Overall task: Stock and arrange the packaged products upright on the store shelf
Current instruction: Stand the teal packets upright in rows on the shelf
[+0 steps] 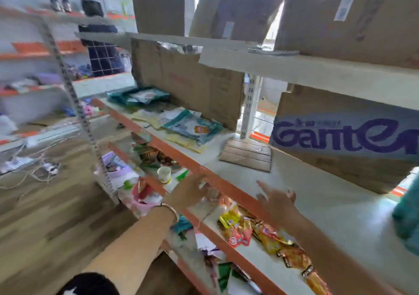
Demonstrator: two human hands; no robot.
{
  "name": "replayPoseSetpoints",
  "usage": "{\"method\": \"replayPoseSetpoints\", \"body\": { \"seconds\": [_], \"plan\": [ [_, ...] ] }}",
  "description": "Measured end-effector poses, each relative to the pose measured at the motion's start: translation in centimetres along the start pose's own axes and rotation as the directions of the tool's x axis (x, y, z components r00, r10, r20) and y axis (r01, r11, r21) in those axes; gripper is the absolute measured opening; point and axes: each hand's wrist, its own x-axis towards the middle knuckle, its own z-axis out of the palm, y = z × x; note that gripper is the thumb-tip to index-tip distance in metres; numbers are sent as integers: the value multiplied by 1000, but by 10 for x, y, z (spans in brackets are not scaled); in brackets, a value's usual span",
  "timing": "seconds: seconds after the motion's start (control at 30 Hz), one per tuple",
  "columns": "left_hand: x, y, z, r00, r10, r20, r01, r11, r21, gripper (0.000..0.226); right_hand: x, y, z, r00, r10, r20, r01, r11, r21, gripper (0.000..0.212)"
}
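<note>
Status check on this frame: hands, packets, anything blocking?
Right hand open, empty, above middle shelf. Left hand at orange shelf edge, grip blurred. Teal packets lying flat, not upright. Ganten box sits on same shelf.

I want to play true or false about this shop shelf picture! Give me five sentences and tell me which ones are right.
1. The packets on the shelf lie flat. True.
2. The cardboard box with purple letters stands on the floor. False: it stands on the shelf.
3. The right hand holds a packet. False: its fingers are spread and hold nothing.
4. The left hand has a bangle at its wrist. True.
5. The white cup sits on the top shelf. False: it sits on a lower shelf, below the one with the flat packets.
</note>
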Motion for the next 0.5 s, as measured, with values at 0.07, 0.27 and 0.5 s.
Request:
{"method": "replayPoseSetpoints", "body": {
  "seconds": [0.07,0.27,0.5],
  "plan": [
    [-3,-25,-29,999,-45,-28,45,999,27,46,11,-33,1,998,-49,33,49,999,3,46],
    [11,-78,-80,997,-69,-13,70,997,26,38,60,-109,12,985,-135,108,131,990,45,47],
    [68,-105,-95,998,-69,-4,69,998,11,33,131,-177,17,975,-206,78,201,977,65,49]
  ]
}}
